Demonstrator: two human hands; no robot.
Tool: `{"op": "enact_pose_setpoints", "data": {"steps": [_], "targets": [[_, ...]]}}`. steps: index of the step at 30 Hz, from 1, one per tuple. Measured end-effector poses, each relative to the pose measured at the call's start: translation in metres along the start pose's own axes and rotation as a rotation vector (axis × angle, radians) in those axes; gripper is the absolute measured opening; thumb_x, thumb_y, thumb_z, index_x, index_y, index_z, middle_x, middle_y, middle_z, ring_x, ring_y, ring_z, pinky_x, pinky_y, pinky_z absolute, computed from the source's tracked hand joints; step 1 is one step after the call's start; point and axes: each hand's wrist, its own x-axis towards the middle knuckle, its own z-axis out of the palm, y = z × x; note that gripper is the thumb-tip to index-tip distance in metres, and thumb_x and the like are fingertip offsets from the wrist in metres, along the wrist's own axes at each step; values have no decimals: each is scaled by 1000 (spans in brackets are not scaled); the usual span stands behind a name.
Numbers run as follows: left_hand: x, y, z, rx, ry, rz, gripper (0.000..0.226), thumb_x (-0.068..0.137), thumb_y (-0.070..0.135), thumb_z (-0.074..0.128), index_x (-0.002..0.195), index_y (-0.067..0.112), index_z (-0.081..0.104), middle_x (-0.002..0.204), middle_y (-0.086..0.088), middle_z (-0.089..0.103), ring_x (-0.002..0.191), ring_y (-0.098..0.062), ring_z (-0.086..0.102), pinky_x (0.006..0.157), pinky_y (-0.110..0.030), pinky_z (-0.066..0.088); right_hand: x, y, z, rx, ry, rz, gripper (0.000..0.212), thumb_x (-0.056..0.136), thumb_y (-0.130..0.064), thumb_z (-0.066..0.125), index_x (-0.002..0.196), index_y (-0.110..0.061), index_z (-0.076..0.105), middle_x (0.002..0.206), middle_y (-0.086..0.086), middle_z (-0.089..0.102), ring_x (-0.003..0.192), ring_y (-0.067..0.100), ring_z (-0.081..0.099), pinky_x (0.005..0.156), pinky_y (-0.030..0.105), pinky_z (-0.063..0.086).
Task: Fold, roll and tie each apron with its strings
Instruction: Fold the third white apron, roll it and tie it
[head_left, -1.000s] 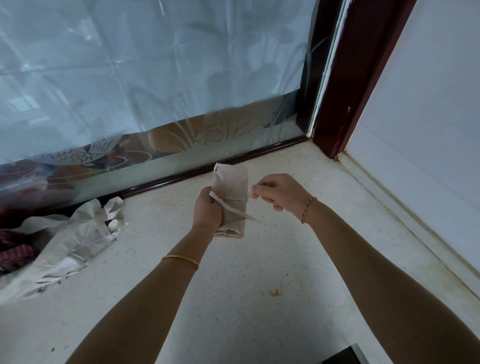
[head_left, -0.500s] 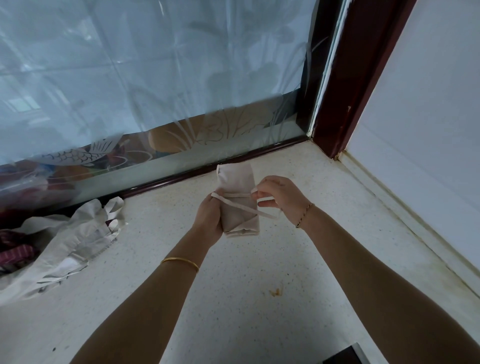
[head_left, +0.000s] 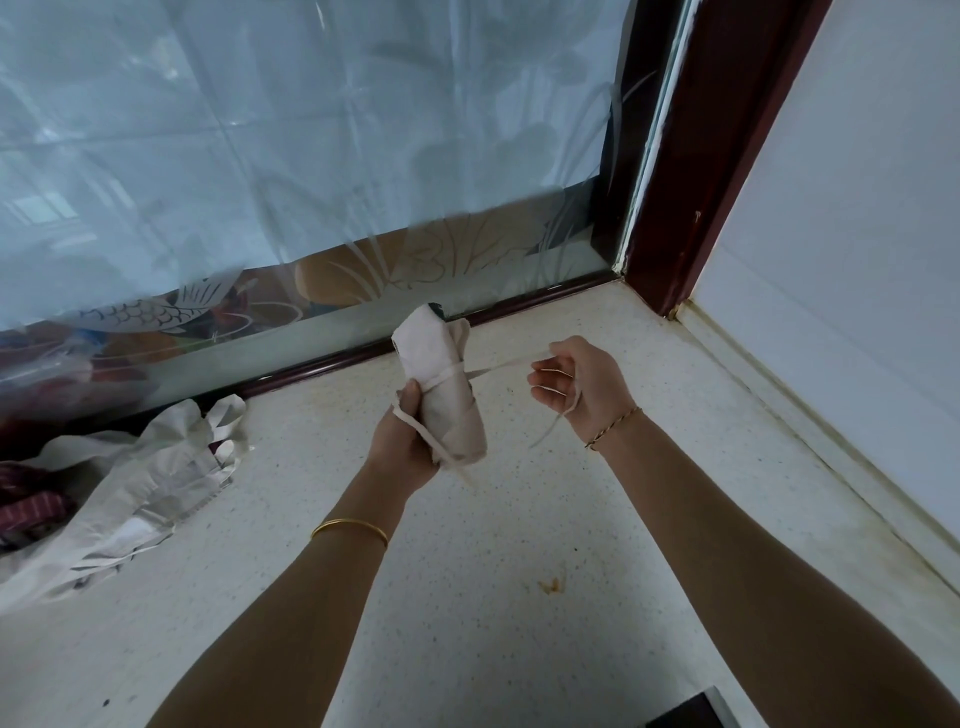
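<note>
A beige apron rolled into a tight bundle (head_left: 441, 384) stands nearly upright above the speckled counter (head_left: 467, 597). My left hand (head_left: 408, 441) grips its lower half from the left, thumb against the roll. A thin beige string (head_left: 493, 368) wraps around the roll's middle and stretches right to my right hand (head_left: 576, 387). That hand, palm up with fingers curled, holds the string, whose loose end trails down past the wrist. Another string loops over my left hand's knuckles.
A crumpled pale apron heap (head_left: 119, 493) lies at the left on the counter, next to dark red striped cloth (head_left: 31, 509). A frosted glass panel (head_left: 311, 156) and dark red frame (head_left: 717, 156) close the back. A white wall stands right. A dark object (head_left: 685, 712) sits at the bottom edge.
My right hand has moved away to the right, pulling the string taut from the roll. The roll has tilted more upright in my left hand.
</note>
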Motion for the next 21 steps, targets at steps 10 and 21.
{"op": "enact_pose_setpoints", "data": {"steps": [10,21], "targets": [[1,-9,23,516,427,340,28,103,29,34,116,16,55,101,-1,59,100,-23,55,82,-37,46,-5,5,17,-90,-204,-45,17,94,-10,54,77,-5,52,81,19,65,72,25,70,60,29,58],[-2,-9,17,159,40,234,30,100,26,43,117,6,57,119,-16,63,110,-31,61,90,-46,51,-4,32,18,69,-88,72,17,91,-5,54,75,-10,56,81,7,64,89,22,61,82,38,51]]}}
